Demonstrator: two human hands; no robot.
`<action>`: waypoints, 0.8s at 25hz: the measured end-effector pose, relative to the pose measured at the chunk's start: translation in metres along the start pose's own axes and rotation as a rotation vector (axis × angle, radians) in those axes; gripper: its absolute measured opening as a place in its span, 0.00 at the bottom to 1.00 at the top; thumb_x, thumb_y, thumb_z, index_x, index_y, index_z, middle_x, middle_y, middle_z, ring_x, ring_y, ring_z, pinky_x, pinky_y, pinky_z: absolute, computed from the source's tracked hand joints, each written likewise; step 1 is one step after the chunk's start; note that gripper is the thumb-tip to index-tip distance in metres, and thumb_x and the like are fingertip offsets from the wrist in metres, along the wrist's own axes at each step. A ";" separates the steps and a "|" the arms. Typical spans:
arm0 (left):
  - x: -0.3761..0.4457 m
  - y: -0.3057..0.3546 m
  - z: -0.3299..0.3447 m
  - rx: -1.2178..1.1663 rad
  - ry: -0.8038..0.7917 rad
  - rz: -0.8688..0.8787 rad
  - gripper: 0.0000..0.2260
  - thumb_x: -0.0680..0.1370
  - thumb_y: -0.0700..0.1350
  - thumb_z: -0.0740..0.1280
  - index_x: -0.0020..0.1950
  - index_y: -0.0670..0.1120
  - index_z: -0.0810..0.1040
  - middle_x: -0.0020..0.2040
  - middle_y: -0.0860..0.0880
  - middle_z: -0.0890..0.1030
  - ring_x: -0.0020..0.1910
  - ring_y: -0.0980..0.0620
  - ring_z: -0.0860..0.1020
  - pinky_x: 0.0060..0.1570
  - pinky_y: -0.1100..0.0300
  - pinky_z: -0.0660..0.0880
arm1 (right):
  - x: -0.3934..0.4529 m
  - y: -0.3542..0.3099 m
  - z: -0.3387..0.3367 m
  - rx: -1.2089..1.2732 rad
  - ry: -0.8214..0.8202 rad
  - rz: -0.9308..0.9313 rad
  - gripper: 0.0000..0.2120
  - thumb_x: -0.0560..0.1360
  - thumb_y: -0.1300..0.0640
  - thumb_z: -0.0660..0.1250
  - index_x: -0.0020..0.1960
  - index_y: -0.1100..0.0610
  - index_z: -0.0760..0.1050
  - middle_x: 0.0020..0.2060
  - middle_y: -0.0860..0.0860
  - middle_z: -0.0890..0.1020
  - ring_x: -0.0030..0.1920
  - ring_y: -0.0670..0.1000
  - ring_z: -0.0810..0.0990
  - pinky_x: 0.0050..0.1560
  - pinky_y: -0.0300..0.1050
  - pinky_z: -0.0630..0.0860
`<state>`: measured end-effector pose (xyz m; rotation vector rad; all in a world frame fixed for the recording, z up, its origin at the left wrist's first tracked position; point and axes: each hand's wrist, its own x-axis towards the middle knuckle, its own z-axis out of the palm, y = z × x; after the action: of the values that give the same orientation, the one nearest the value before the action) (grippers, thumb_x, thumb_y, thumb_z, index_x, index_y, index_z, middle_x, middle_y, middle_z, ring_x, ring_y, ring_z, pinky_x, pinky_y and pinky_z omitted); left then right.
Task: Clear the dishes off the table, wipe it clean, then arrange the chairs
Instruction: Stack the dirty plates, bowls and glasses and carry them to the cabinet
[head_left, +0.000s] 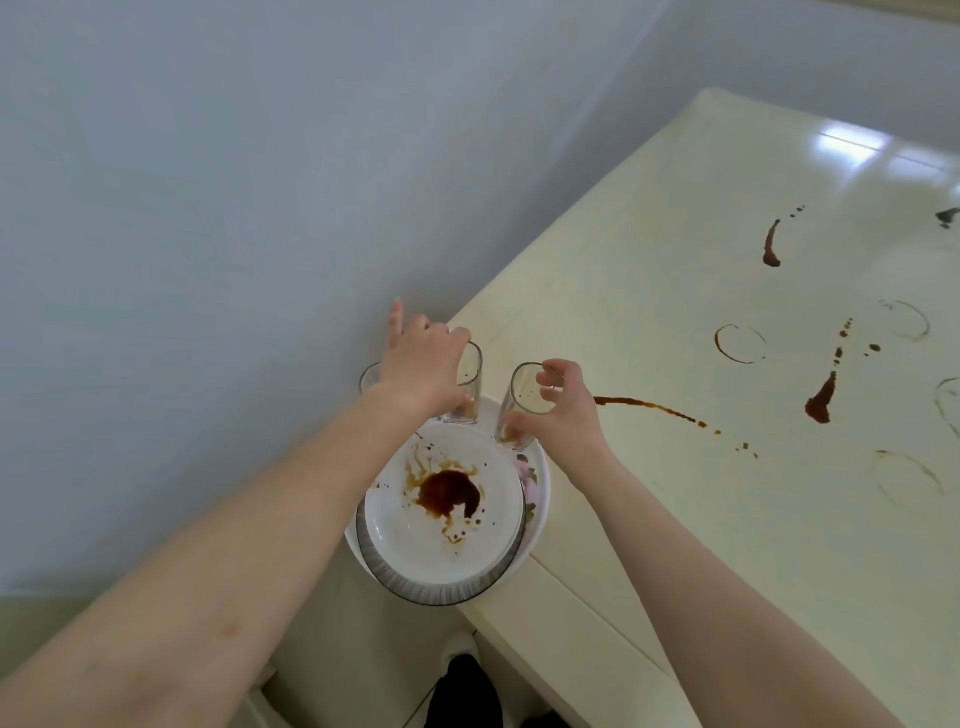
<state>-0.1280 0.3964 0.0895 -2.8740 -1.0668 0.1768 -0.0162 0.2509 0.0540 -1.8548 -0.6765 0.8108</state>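
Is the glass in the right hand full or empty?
Nearly empty: the glass gripped by the right hand is clear, with only brown residue at its bottom.

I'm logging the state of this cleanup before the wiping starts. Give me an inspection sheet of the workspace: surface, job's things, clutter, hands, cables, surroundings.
Surface: cream table marked with brown streaks and ring stains.
Job's things: sauce-stained white plate stacked on a floral plate overhanging the table corner; glasses standing on the stack, a third glass partly hidden.
Clutter: nothing seen beyond the stains.
Hands: left hand holds a glass; right hand holds a glass, fingers at the rim, thumb low on its side.
Cables: nothing seen.
Surroundings: pale grey wall; a shoe on the floor below.
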 end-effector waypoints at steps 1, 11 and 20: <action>0.002 -0.001 0.004 0.018 -0.010 0.015 0.30 0.67 0.63 0.70 0.64 0.51 0.71 0.56 0.50 0.79 0.63 0.44 0.70 0.72 0.38 0.40 | 0.002 0.001 0.002 -0.014 0.001 0.004 0.38 0.64 0.60 0.76 0.68 0.53 0.62 0.61 0.47 0.72 0.61 0.48 0.71 0.46 0.37 0.71; 0.014 -0.007 0.017 0.043 -0.056 0.072 0.30 0.66 0.64 0.70 0.63 0.53 0.70 0.51 0.51 0.80 0.62 0.44 0.71 0.72 0.38 0.38 | 0.013 0.008 0.014 -0.173 -0.065 0.017 0.41 0.65 0.52 0.78 0.71 0.54 0.60 0.63 0.48 0.71 0.59 0.46 0.71 0.53 0.41 0.69; 0.007 -0.008 0.012 -0.064 -0.120 0.062 0.29 0.72 0.58 0.69 0.70 0.54 0.66 0.63 0.52 0.76 0.69 0.45 0.66 0.71 0.38 0.37 | 0.011 0.003 0.027 -0.279 0.083 0.050 0.41 0.63 0.43 0.78 0.67 0.55 0.61 0.62 0.49 0.71 0.59 0.49 0.73 0.53 0.46 0.75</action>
<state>-0.1291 0.4072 0.0774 -2.9893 -1.0210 0.3292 -0.0296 0.2731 0.0404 -2.1516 -0.7212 0.6935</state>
